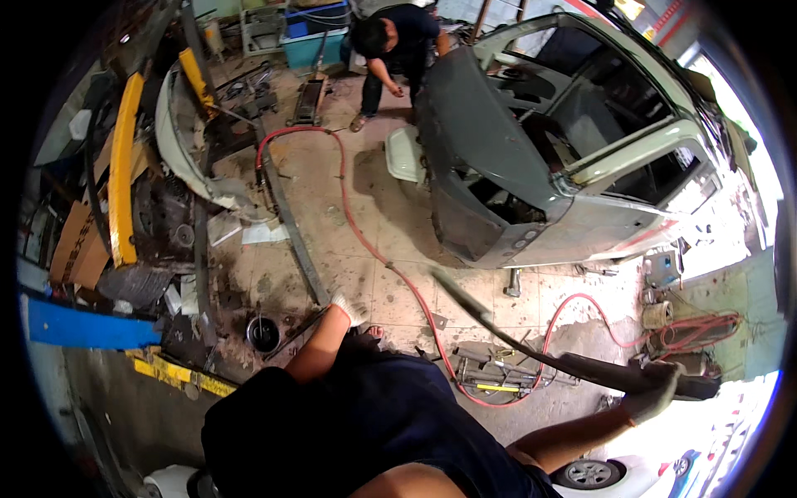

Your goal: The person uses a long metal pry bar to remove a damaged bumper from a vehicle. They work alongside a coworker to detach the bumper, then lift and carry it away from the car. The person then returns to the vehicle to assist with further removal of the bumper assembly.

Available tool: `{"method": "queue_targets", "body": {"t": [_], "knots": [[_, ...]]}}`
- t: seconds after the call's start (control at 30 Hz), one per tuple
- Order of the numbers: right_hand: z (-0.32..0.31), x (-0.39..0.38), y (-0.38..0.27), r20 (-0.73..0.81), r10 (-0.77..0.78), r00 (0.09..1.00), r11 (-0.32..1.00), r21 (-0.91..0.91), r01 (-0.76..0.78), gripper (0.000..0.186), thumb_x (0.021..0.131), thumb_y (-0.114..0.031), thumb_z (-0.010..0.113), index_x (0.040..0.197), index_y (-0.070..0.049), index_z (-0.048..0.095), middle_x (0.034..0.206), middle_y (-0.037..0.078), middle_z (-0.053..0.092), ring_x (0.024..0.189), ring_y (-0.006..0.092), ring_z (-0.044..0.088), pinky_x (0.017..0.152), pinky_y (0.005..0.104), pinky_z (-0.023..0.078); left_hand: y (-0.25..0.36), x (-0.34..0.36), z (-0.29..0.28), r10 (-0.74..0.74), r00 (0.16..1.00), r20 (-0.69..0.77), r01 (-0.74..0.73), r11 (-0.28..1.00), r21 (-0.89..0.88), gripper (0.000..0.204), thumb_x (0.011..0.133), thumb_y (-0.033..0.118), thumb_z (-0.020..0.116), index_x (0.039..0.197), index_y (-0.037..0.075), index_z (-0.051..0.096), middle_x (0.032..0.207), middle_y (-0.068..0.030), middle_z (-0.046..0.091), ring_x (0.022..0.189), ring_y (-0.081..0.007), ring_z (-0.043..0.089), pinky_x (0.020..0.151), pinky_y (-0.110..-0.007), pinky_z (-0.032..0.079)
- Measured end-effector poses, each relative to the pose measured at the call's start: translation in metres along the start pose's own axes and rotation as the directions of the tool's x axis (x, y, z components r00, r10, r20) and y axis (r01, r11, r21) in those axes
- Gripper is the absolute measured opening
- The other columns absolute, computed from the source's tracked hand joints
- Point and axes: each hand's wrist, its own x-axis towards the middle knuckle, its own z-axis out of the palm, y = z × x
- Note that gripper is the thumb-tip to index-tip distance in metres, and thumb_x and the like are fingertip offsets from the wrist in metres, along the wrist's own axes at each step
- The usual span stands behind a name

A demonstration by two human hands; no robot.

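A long dark strip (581, 369), wide at its right end and narrowing to a greenish tip, stretches across the lower right. My right hand (652, 398), in a pale work glove, is closed around its wide end. The far tip hangs over the floor in front of the grey vehicle cab (519, 158). My left hand (352, 310), gloved as well, is out to the left with its fingers loosely extended and nothing visible in them. It is nearest the lower end of a long metal bar (292, 232) on the floor.
A red hose (359, 231) curves over the tiled floor. Tools (498, 378) lie near my feet. Another person (403, 50) bends beside the cab, near a white tub-like part (403, 155). Yellow beams (124, 166) and a black bowl (264, 334) are on the left.
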Motion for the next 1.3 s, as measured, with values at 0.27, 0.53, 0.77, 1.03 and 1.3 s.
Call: {"method": "queue_targets", "body": {"t": [0.27,0.53,0.77,1.03,1.3], "knots": [[0.089,-0.033,-0.027,0.548,-0.432,0.716,0.35,-0.63,0.693,0.02,0.079,-0.006,0.066,0.098,-0.002,0.061,0.092,0.011,0.063,0.078,0.0213,0.061,0.068,0.0331,0.051,0.018,0.022,-0.004,0.147,0.989,-0.032,-0.151,0.962,-0.229,0.064,0.09,0.051,0.04,0.13,0.001,0.038,0.128,-0.014,0.045,0.119,-0.0316,0.044,0.101,-0.05,0.036],[0.16,-0.105,0.096,0.781,0.285,0.556,0.148,-0.609,0.779,0.016,0.08,-0.028,0.063,0.088,-0.015,0.06,0.081,0.011,0.065,0.072,0.0332,0.065,0.063,0.0455,0.051,0.045,-0.004,-0.036,0.185,0.981,-0.057,-0.191,0.871,-0.452,0.051,0.087,0.052,0.046,0.1,0.003,0.051,0.097,-0.0108,0.056,0.097,-0.0322,0.054,0.09,-0.053,0.044],[0.137,-0.051,0.082,0.145,0.097,0.985,0.985,-0.157,-0.074,0.024,0.092,-0.021,0.049,0.073,-0.006,0.049,0.062,0.003,0.047,0.058,0.0123,0.045,0.059,0.0308,0.044,0.051,-0.03,-0.092,0.287,0.925,-0.248,-0.374,0.797,-0.473,0.055,0.08,0.054,0.053,0.102,0.004,0.049,0.113,-0.0104,0.049,0.109,-0.0291,0.046,0.096,-0.052,0.038],[0.1,-0.038,0.161,0.036,0.604,0.797,0.548,0.707,-0.447,0.026,0.089,-0.022,0.047,0.066,-0.014,0.036,0.058,-0.003,0.031,0.049,0.0137,0.035,0.05,0.0291,0.037,0.068,-0.108,-0.01,0.487,0.853,0.185,-0.293,0.742,-0.604,0.075,0.086,0.058,0.044,0.128,-0.004,0.04,0.133,-0.0175,0.043,0.124,-0.035,0.041,0.102,-0.053,0.037],[0.104,-0.045,0.142,0.197,0.492,0.848,0.668,0.54,-0.512,0.022,0.09,-0.023,0.05,0.072,-0.012,0.042,0.062,-0.001,0.035,0.052,0.0131,0.035,0.05,0.03,0.038,0.098,-0.181,0.068,0.519,0.81,0.273,-0.363,0.809,-0.463,0.062,0.093,0.056,0.028,0.12,0.006,0.051,0.125,-0.0132,0.053,0.115,-0.029,0.048,0.094,-0.05,0.042]]}}
